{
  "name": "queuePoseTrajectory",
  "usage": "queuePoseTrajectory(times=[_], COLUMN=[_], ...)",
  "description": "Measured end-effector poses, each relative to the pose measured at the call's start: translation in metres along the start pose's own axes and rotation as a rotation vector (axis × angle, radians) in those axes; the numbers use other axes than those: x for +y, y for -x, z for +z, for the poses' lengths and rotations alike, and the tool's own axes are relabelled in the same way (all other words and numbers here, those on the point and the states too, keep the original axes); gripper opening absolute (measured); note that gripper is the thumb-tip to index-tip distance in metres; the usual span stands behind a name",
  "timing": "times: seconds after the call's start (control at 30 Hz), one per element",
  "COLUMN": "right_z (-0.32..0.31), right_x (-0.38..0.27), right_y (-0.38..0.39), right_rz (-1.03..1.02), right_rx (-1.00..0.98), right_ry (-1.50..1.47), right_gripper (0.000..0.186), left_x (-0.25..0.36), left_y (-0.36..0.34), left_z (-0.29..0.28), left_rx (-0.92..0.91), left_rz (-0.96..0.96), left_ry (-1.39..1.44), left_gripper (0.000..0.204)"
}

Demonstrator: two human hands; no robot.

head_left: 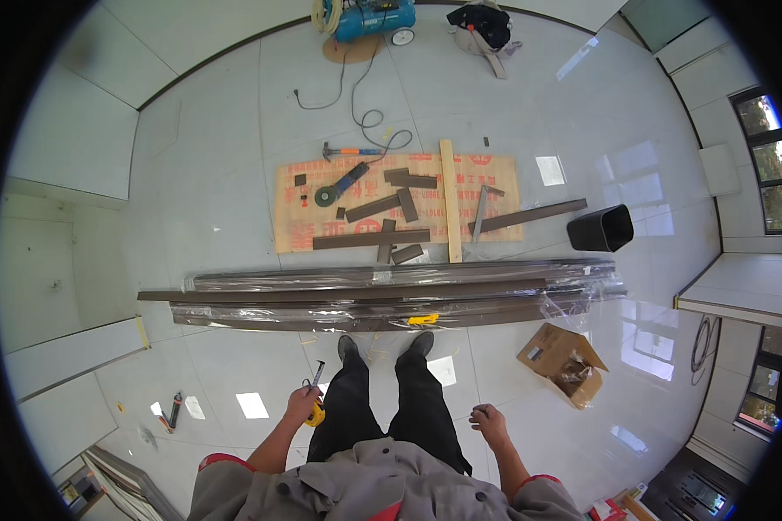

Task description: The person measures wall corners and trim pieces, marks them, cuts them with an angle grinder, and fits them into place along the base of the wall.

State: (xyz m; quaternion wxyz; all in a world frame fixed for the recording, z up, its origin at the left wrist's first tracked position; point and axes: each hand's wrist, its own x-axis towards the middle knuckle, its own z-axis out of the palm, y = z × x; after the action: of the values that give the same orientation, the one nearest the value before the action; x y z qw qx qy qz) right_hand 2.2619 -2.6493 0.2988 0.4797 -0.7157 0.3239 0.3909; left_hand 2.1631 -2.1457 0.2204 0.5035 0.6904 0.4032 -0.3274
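Left hand (pixel 301 404) grasps a yellow tape measure (pixel 317 414), partly hidden
Right hand (pixel 490 423) curls; whether around anything, I cannot tell.

Your tape measure (pixel 317 414): smooth plastic case
Wrap (pixel 382 277) before you: glossy, crinkled plastic film
Floor (pixel 222 365) under you: smooth, glossy
Plank (pixel 450 200): bare matt wood
Box (pixel 542 349): matt cardboard
Your jacket (pixel 365 478): matt cloth

A red-cuffed grey shirt (pixel 356 484) tops black trousers (pixel 349 404).
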Motion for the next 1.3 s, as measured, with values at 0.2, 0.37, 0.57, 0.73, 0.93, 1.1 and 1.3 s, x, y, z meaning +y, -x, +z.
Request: queuePoseTrajectory(times=[0.2, 0.37, 0.57, 0.73, 0.93, 1.1, 1.3], right_z=[-0.033, -0.045, -0.027, 0.029, 0.096, 0.258, 0.451], right_x=[0.016, 0.029, -0.05, -0.147, -0.232, -0.278, -0.243], right_y=[0.013, 0.004, -0.002, -0.023, -0.105, -0.078, -0.008], right_rz=[0.033, -0.053, -0.319, -0.507, -0.978, -0.533, -0.555], right_rx=[0.047, 0.002, -0.141, -0.334, -0.464, -0.478, -0.676], right_ry=[-0.051, -0.02, 0.536, 0.87, 1.25, 1.041, 1.05], right_gripper=[0.028, 0.025, 0.022, 0.022, 0.017, 0.012, 0.023], left_x=[0.034, 0.005, -0.033, -0.172, -0.282, -0.335, -0.383], left_y=[0.012, 0.054, 0.126, 0.185, 0.278, 0.352, 0.377], left_z=[-0.001, 0.0, -0.04, -0.025, 0.028, 0.149, 0.282], left_rx=[-0.036, -0.007, 0.089, 0.326, 0.718, 0.848, 0.892], left_rz=[0.11, 0.045, 0.039, -0.063, -0.319, -0.536, -0.649], left_ry=[-0.031, 0.014, 0.094, 0.222, 0.741, 1.168, 1.492], left_gripper=[0.039, 0.039, 0.041, 0.041, 0.034, 0.035, 0.036])
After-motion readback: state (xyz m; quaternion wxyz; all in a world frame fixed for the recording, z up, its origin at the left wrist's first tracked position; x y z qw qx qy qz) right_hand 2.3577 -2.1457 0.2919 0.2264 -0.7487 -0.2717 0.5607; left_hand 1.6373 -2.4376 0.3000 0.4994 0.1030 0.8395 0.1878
